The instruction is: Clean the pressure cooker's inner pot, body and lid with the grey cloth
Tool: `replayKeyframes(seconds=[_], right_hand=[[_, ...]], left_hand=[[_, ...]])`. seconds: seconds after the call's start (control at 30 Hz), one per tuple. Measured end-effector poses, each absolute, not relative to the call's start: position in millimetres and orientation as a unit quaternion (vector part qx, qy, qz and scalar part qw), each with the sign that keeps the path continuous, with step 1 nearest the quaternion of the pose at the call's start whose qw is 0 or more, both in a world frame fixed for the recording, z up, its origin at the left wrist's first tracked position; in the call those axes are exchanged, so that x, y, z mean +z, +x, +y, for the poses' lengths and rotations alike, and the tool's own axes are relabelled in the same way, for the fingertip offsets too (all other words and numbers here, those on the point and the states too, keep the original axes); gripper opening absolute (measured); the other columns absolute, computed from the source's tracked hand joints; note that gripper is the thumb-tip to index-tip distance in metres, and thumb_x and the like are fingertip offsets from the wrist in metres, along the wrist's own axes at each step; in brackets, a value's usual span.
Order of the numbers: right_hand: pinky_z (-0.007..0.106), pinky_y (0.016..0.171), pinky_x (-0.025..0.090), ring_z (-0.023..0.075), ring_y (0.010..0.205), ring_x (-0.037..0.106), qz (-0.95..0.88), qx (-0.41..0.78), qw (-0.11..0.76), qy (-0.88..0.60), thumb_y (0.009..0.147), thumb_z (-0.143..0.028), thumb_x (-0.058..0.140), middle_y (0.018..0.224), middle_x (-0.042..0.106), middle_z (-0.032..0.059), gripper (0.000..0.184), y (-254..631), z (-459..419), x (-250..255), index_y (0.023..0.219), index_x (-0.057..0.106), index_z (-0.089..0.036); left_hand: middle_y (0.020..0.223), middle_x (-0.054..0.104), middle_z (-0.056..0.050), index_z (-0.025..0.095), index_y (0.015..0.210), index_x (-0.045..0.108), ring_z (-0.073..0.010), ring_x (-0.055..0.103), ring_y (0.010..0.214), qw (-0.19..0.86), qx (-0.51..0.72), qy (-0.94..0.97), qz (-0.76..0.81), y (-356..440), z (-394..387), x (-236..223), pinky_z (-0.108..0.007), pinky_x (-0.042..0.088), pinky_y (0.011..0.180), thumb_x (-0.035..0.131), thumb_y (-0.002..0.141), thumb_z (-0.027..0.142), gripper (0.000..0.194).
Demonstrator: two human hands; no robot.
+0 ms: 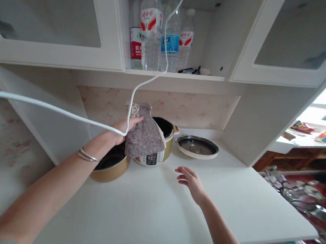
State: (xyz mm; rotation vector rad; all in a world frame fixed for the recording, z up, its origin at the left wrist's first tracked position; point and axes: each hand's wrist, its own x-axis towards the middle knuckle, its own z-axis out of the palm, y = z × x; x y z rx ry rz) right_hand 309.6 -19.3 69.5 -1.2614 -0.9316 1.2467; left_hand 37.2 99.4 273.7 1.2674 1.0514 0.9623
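My left hand (125, 126) grips a grey-brown cloth (145, 133) by its upper left part. The cloth hangs down in front of a rice cooker (167, 151) and hides much of its body and opening. The cooker stands without its lid, its dark inside partly showing. Under my left wrist sits a gold-coloured pot (111, 169) with a dark inside, partly covered by the hand. My right hand (190, 180) hovers over the white counter with its fingers apart and nothing in it. Behind it lies the round detached lid (197, 146), its dark inner side up.
A white cable (95, 122) runs across the view from the left and up past the cloth. Plastic bottles (150, 34) stand in the open shelf above. White cabinet panels bound the counter (156, 208) on both sides. A cluttered windowsill (305, 139) is at the right.
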Motion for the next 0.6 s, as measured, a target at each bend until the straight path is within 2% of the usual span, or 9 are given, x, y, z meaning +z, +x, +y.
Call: replayKeyframes(seconds=[0.1, 0.23, 0.47, 0.6], right_hand=[[0.029, 0.067, 0.049, 0.0174, 0.074, 0.062, -0.382, 0.48, 0.514, -0.599, 0.076, -0.054, 0.056, 0.099, 0.067, 0.0094, 0.04, 328.9, -27.8, 28.3, 0.092, 0.064, -0.018], [0.029, 0.067, 0.047, 0.0182, 0.07, 0.061, -0.427, 0.372, 0.496, -0.658, 0.081, -0.055, 0.045, 0.089, 0.069, 0.0067, 0.04, 332.9, -40.4, -6.1, 0.088, 0.065, -0.02], [0.028, 0.071, 0.044, 0.0209, 0.081, 0.063, -0.522, 0.236, 0.417, -0.705, 0.088, -0.046, 0.036, 0.084, 0.07, 0.0038, 0.036, 321.9, -43.5, -5.5, 0.086, 0.067, -0.026], [0.028, 0.072, 0.043, 0.02, 0.079, 0.062, -0.547, 0.206, 0.41, -0.7, 0.09, -0.041, 0.035, 0.083, 0.068, 0.0031, 0.035, 321.9, -44.6, -3.0, 0.084, 0.066, -0.026]], left_hand=[[0.089, 0.07, -0.012, 0.01, 0.098, 0.063, -0.0246, 0.067, 0.086, 0.502, 0.477, 0.569, 0.444, 57.9, 147.2, 299.1, -0.042, 0.052, 0.082, 0.063, 0.079, 0.04, 0.035], [0.092, 0.069, -0.011, 0.012, 0.097, 0.062, -0.0227, 0.066, 0.084, 0.431, 0.482, 0.61, 0.459, 94.7, 199.3, 290.1, -0.039, 0.05, 0.082, 0.062, 0.078, 0.033, 0.029], [0.076, 0.068, -0.009, 0.013, 0.085, 0.063, -0.0212, 0.064, 0.07, 0.449, 0.333, 0.67, 0.488, 170.3, 203.0, 217.9, -0.033, 0.051, 0.068, 0.061, 0.068, 0.015, 0.017], [0.061, 0.063, -0.005, 0.013, 0.073, 0.062, -0.0191, 0.058, 0.058, 0.422, 0.245, 0.741, 0.461, 175.5, 194.8, 208.2, -0.03, 0.048, 0.057, 0.059, 0.059, 0.008, 0.015]])
